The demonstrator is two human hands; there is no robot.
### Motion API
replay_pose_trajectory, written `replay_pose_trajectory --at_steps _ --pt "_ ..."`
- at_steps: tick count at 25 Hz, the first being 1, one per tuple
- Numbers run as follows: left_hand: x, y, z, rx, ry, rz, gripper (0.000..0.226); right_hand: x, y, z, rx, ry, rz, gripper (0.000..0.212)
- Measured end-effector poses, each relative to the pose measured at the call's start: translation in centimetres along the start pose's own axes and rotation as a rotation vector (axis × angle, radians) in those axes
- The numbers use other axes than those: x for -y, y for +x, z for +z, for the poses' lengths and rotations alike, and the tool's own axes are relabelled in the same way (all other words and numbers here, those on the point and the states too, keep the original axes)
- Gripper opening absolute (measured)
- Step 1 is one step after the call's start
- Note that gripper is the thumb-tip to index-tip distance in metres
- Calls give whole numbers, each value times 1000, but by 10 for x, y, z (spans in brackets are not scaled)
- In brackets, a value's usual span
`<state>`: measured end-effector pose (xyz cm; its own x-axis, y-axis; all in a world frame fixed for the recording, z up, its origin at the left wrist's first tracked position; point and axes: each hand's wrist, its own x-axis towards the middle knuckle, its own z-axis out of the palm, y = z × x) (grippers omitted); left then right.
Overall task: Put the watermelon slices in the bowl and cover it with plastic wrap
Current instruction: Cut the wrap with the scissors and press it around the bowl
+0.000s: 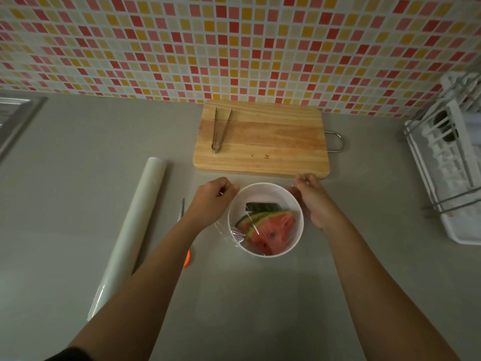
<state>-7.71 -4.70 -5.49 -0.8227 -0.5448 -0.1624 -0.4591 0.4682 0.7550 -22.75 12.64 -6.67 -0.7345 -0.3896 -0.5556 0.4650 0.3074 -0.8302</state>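
Note:
A white bowl (pixel 265 190) stands on the grey counter and holds several watermelon slices (pixel 270 230). A clear sheet of plastic wrap (pixel 235 237) lies over the bowl, wrinkled at its near left side. My left hand (pixel 214 200) pinches the wrap's far left edge beside the bowl's rim. On the opposite side my right hand (pixel 311 199) pinches the far right edge, its palm against the bowl's wall. The roll of plastic wrap (pixel 132 227) lies on the counter to the left.
A wooden cutting board (pixel 270 149) with metal tongs (pixel 220 130) on it sits just behind the bowl. A knife with an orange handle (pixel 185 241) lies partly under my left forearm. A white dish rack (pixel 453 165) stands at the right, a sink edge (pixel 15 115) at far left.

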Motion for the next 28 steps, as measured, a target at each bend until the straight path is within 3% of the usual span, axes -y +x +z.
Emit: replay_pose_trajectory --at_steps 4,7,12,14,17,20,23,28 --pt "-5 0 6 -40 -48 -64 34 6 4 4 -66 162 -106 11" --pt "-6 -1 8 -43 -71 -66 33 7 1 2 40 278 -85 16" --pt "-7 2 8 -49 -40 -52 34 5 -12 -10 268 271 -58 44" --pt "-7 2 8 -41 -42 -57 32 5 -17 -20 376 318 -40 37" --pt "-7 1 8 -39 -48 -69 30 4 -22 -26 494 248 14 11" --pt "-9 0 8 -45 -51 -67 31 6 -19 -20 556 108 2 25" --pt "-10 -1 9 -47 -69 -61 33 8 -18 -11 496 59 -29 33" --pt "-10 -5 11 -68 -105 -42 33 -8 -22 6 240 99 -158 40"
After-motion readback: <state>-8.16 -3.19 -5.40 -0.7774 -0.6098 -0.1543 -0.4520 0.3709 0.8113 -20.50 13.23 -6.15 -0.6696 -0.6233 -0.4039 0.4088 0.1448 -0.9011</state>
